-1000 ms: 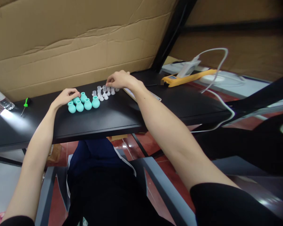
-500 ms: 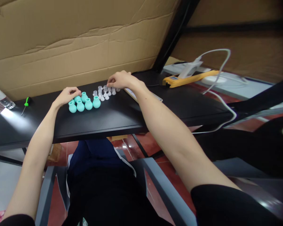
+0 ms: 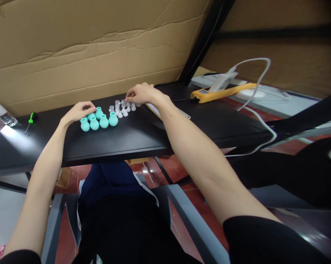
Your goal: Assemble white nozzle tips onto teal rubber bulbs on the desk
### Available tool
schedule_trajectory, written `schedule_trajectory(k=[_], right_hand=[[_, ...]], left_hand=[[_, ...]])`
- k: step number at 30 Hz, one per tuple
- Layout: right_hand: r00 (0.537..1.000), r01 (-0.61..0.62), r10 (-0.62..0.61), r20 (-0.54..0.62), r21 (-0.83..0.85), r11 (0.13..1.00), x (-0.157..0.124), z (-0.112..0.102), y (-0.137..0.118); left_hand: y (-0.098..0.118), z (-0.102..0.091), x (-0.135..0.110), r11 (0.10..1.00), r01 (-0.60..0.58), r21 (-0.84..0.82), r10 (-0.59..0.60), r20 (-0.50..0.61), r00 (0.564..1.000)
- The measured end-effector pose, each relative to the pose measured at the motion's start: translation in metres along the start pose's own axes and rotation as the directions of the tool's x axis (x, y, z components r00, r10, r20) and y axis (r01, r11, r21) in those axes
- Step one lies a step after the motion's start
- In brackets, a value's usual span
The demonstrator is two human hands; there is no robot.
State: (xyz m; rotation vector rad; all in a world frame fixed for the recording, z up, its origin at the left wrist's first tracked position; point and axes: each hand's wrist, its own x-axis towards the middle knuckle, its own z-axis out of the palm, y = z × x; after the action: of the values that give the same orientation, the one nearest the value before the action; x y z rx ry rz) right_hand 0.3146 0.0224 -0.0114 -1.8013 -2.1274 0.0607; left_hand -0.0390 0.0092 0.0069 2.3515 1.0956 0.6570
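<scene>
Cardboard sheeting backed a black bench [image 3: 143,137] where sorting of small parts looked under way. At centre left, the left hand [image 3: 76,112] curled its fingers loosely against six teal bulbs [image 3: 99,120] standing in two rows. Just right of them, the right hand [image 3: 142,93] pinched at roughly nine clear caps [image 3: 123,108], though whether it gripped one could not be told. Pairing a cap with a bulb probably called for a precise fingertip pinch.

Both forearms outstretched, left hand [image 3: 76,112] and right hand [image 3: 142,93] palm-down, fingers curled.
</scene>
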Motion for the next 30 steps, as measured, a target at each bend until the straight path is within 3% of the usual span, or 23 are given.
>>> schedule_trajectory(k=[17, 30], right_hand=[[0.999, -0.039, 0.039, -0.005, 0.012, 0.999, -0.0073, -0.0063, -0.0077], [0.999, -0.023, 0.025, -0.043, 0.048, 0.999, -0.0013, -0.0003, 0.0008]], left_hand=[[-0.0008, -0.0008, -0.0003, 0.998, -0.043, -0.04, 0.044, 0.029, 0.999], [-0.0047, -0.0024, -0.0006, 0.997, -0.05, -0.059, 0.054, 0.059, 0.997]])
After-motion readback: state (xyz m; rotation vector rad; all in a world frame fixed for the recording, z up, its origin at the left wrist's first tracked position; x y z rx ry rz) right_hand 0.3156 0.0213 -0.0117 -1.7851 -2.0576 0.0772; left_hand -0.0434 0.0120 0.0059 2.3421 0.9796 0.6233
